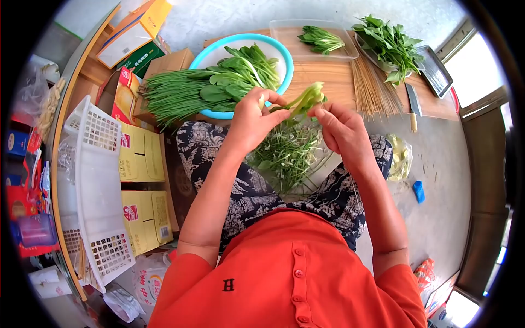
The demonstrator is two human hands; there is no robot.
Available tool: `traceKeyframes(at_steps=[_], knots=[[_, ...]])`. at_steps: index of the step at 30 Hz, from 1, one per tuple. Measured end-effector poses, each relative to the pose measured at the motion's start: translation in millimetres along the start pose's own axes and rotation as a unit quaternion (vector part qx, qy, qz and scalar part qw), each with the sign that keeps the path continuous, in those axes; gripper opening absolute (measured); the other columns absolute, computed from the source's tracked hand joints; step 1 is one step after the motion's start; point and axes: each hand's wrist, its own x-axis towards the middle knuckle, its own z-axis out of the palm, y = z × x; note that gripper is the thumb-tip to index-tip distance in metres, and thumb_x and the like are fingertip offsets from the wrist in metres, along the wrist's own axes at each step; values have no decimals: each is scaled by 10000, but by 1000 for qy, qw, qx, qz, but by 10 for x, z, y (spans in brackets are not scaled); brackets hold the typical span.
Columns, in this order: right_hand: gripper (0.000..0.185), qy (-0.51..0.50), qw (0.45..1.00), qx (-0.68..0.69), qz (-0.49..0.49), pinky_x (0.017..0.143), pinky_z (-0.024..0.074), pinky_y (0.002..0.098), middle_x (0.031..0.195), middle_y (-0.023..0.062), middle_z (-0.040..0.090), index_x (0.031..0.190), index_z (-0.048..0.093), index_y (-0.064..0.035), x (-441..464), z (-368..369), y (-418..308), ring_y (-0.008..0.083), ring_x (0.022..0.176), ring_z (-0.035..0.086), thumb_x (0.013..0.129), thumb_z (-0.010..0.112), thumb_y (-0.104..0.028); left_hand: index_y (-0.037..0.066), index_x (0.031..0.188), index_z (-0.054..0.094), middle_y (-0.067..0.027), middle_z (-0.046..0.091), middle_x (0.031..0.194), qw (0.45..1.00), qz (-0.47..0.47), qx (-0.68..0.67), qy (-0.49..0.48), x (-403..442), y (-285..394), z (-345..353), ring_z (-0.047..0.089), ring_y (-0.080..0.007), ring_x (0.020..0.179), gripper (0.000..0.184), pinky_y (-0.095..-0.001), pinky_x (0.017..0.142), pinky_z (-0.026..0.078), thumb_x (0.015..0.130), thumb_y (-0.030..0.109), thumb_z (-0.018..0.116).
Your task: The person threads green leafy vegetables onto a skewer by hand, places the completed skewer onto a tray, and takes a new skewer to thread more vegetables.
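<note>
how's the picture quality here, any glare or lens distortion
Head view: fisheye bowing, plain in the wooden edge at far left; black corners; glare whitening the opening at upper right; left hand, right hand and held greens look fairly sharp.

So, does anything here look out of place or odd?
Mainly the broad metal-bladed knife: its pale wooden handle juts past the edge of the brown wooden table, where it could perhaps be knocked. A small bright-blue object, too unclear to identify, lies on the grey floor.

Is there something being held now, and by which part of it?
Green stalks: the left hand pinches them at their left side; the right hand is at the other side, its grip unclear.
</note>
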Motion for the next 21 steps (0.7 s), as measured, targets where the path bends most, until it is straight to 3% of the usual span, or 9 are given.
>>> traceKeyframes(at_steps=[1, 3, 4, 7, 12, 15, 17, 18, 21], knots=[[210, 4, 1000, 1, 1, 420, 254, 190, 562, -73, 454, 951, 632, -38, 53, 16, 51, 10, 460, 365, 948, 588, -243, 9, 948, 651, 7, 546, 912, 1000, 0, -1, -5, -8, 9, 56, 493, -67, 636, 219, -235, 587, 427, 776, 94, 755], [212, 26, 999, 26, -25, 422, 255, 188, 581, -77, 481, 932, 624, -38, 133, 83, 117, 6, 469, 369, 902, 663, -244, 6, 901, 618, -108, 546, 920, 971, 147, 167, 92, -22, 28, 191, 602, -266, 762, 196, -347, 640, 478, 764, 89, 732], [221, 17, 998, 47, -30, 428, 255, 187, 594, -80, 499, 916, 623, -37, 151, 115, 119, 0, 488, 379, 863, 714, -231, 0, 909, 575, -153, 526, 960, 966, 138, 199, 90, -44, 113, 227, 589, -357, 855, 202, -404, 670, 491, 776, 73, 709], [191, 17, 998, 44, -42, 440, 262, 193, 615, -75, 526, 868, 635, -27, 225, 197, 149, -4, 512, 377, 859, 713, -202, 1, 953, 542, -151, 510, 973, 932, 160, 291, 144, -54, 153, 354, 591, -351, 871, 233, -422, 684, 497, 782, 57, 691], [154, 49, 997, 13, -51, 469, 293, 193, 631, -60, 565, 863, 637, -18, 252, 173, 185, 2, 543, 404, 862, 691, -162, 6, 992, 507, -162, 486, 985, 933, 187, 263, 159, -88, 233, 408, 576, -376, 881, 288, -429, 681, 501, 762, 2, 680], [155, 64, 996, 1, -65, 491, 315, 192, 646, -52, 586, 874, 636, -12, 282, 96, 225, 7, 565, 424, 866, 682, -161, 5, 1009, 518, -139, 530, 972, 956, 186, 172, 149, -121, 194, 395, 597, -303, 816, 283, -368, 670, 510, 774, -24, 674], [163, 69, 995, -10, -73, 502, 325, 192, 658, -47, 596, 880, 636, -10, 287, 48, 245, 10, 575, 434, 868, 680, -167, 1, 1056, 531, -32, 574, 921, 989, 111, -81, 50, -151, 96, 389, 540, -85, 756, 239, -224, 676, 471, 846, -27, 642], [170, 71, 994, -33, -71, 504, 332, 199, 649, -38, 588, 882, 638, -8, 285, 37, 241, 15, 578, 437, 875, 672, -174, -14, 1034, 557, -6, 595, 885, 990, 89, -102, 47, -161, 108, 380, 537, -39, 754, 179, -188, 690, 465, 870, -31, 626], [184, 80, 989, -93, -80, 507, 346, 214, 623, -22, 559, 897, 646, -4, 237, 18, 200, 28, 582, 442, 901, 633, -187, -16, 1007, 590, -11, 617, 878, 981, 47, -181, 45, -130, 28, 320, 559, -52, 761, 145, -195, 695, 472, 868, -43, 620]])
